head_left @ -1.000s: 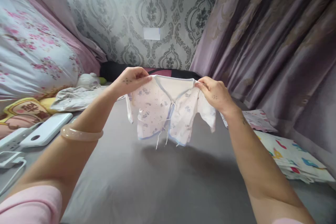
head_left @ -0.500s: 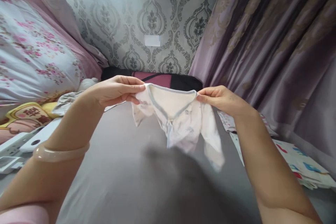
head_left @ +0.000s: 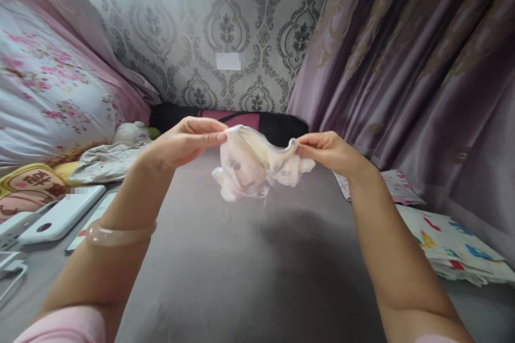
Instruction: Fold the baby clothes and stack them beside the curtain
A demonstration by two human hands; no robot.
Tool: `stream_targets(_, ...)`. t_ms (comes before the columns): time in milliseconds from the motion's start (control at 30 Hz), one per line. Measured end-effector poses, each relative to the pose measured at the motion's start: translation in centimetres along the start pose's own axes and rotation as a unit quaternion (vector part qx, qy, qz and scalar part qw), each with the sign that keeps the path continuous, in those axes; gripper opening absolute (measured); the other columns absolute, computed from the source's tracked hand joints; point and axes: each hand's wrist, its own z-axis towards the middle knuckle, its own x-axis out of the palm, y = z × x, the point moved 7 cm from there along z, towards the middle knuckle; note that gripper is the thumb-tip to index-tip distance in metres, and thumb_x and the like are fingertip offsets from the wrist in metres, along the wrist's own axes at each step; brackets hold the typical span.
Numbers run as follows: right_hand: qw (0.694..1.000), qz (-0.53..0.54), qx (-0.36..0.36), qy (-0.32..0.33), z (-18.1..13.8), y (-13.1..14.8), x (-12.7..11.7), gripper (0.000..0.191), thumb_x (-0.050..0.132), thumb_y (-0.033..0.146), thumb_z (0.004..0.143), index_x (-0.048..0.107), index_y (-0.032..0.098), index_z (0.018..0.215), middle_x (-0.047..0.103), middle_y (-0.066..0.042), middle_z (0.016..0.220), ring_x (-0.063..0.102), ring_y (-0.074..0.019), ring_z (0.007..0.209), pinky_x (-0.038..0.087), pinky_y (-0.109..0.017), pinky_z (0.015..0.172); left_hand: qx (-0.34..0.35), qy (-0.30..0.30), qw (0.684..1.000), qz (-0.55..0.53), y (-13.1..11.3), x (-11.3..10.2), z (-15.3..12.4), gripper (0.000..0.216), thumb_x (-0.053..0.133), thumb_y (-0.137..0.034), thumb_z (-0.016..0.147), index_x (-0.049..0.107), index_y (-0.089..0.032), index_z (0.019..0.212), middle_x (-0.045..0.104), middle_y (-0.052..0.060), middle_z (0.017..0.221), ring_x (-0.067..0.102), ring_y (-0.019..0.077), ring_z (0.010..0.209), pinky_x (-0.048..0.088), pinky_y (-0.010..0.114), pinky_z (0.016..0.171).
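Note:
A small white baby top (head_left: 245,163) with pale blue-grey trim hangs in the air between my hands, bunched up and blurred by motion. My left hand (head_left: 189,140) pinches it at one end of the neckline. The other end of the neckline is pinched between the fingers of my right hand (head_left: 328,153). Below the garment lies the grey bed sheet (head_left: 225,273). Folds hide the shape of the sleeves and front.
On the right lie folded printed cloths (head_left: 450,241). To the left are a white box-like device (head_left: 62,214), a power strip (head_left: 16,225), a yellow cushion (head_left: 32,185) and a crumpled cloth (head_left: 107,161). A black and maroon roll (head_left: 237,118) lies along the wall.
The baby top, hanging spread with a sleeve down before, has swung upward and crumpled. Both hands keep their pinch at the neckline, at nearly the same height.

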Motion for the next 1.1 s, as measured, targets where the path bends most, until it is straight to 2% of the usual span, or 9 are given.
stream_targets(100,0.999,0.001,-0.003,-0.045,0.0,-0.4,-0.8,0.045,0.07,0.063,0.077,0.078,0.021,0.089,0.075,-0.004,0.084,0.068,-0.0211,0.079,0.052,-0.03,0.07,-0.038,0.026,0.999,-0.028,0.9,0.8,0.2,0.031,0.078,-0.049,0.069,0.079,-0.019,0.079,0.074,0.005,0.075,0.066,0.0202,0.073,0.053,0.031,0.069)
stream_targets(233,0.999,0.029,0.002,-0.018,-0.1,-0.6,-0.6,0.052,0.072,0.067,0.072,0.079,0.02,0.092,0.076,-0.005,0.087,0.069,-0.0238,0.084,0.054,-0.033,0.074,-0.043,0.041,0.994,-0.095,1.2,1.1,0.4,0.034,0.077,-0.049,0.069,0.079,-0.019,0.086,0.076,0.008,0.089,0.069,0.024,0.084,0.054,0.036,0.077)
stream_targets(333,0.999,0.013,0.015,-0.026,-0.2,-0.8,-0.5,0.051,0.072,0.067,0.072,0.079,0.02,0.089,0.076,-0.005,0.086,0.068,-0.0234,0.082,0.054,-0.032,0.072,-0.053,0.073,0.995,-0.042,1.3,1.5,0.3,0.031,0.078,-0.048,0.068,0.078,-0.019,0.078,0.075,0.006,0.08,0.068,0.0235,0.081,0.054,0.035,0.076)
stream_targets(500,1.0,-0.007,0.027,-0.009,-0.3,-1.0,-0.1,0.049,0.072,0.065,0.073,0.079,0.02,0.088,0.075,-0.004,0.084,0.067,-0.0203,0.077,0.052,-0.03,0.069,-0.024,0.091,0.993,-0.065,0.6,1.8,0.0,0.035,0.077,-0.051,0.069,0.076,-0.018,0.078,0.073,0.007,0.082,0.066,0.0229,0.08,0.052,0.035,0.074)
stream_targets(600,0.999,-0.009,0.029,-0.022,-0.5,-1.1,-0.4,0.046,0.073,0.064,0.072,0.079,0.021,0.087,0.075,-0.004,0.083,0.067,-0.0203,0.076,0.052,-0.03,0.067,-0.063,0.056,0.995,-0.054,1.5,1.7,0.0,0.034,0.077,-0.049,0.071,0.076,-0.017,0.084,0.071,0.006,0.077,0.064,0.0194,0.073,0.051,0.031,0.068)
stream_targets(667,0.999,0.02,0.02,-0.015,-0.4,-1.1,-0.4,0.046,0.073,0.064,0.073,0.079,0.021,0.09,0.076,-0.004,0.085,0.068,-0.0216,0.078,0.053,-0.032,0.07,-0.058,-0.012,0.991,-0.117,1.9,1.2,0.3,0.038,0.077,-0.05,0.071,0.074,-0.016,0.086,0.07,0.006,0.076,0.063,0.0179,0.069,0.05,0.029,0.063)
stream_targets(800,0.995,0.025,0.009,-0.099,0.2,-2.0,-1.4,0.044,0.071,0.063,0.077,0.077,0.021,0.087,0.076,-0.004,0.087,0.068,-0.0216,0.081,0.054,-0.032,0.075,-0.074,-0.112,0.981,-0.143,3.0,1.0,0.7,0.035,0.077,-0.048,0.07,0.07,-0.016,0.084,0.065,0.003,0.068,0.056,0.0122,0.056,0.043,0.023,0.051)
stream_targets(967,0.994,0.013,0.015,-0.105,0.3,-2.9,-1.0,0.043,0.07,0.062,0.077,0.077,0.021,0.087,0.076,-0.005,0.088,0.068,-0.0217,0.081,0.054,-0.033,0.072,-0.061,-0.129,0.982,-0.121,2.4,1.4,0.8,0.032,0.075,-0.047,0.073,0.068,-0.017,0.082,0.062,0.0,0.065,0.053,0.0101,0.054,0.039,0.022,0.048)
stream_targets(1100,0.997,0.054,0.023,-0.051,-0.2,-2.2,-0.8,0.047,0.073,0.065,0.073,0.078,0.022,0.09,0.076,-0.005,0.084,0.068,-0.0214,0.076,0.053,-0.032,0.067,-0.036,-0.11,0.984,-0.139,1.0,1.0,0.4,0.035,0.07,-0.051,0.077,0.069,-0.018,0.088,0.064,0.002,0.07,0.058,0.0138,0.06,0.045,0.025,0.053)
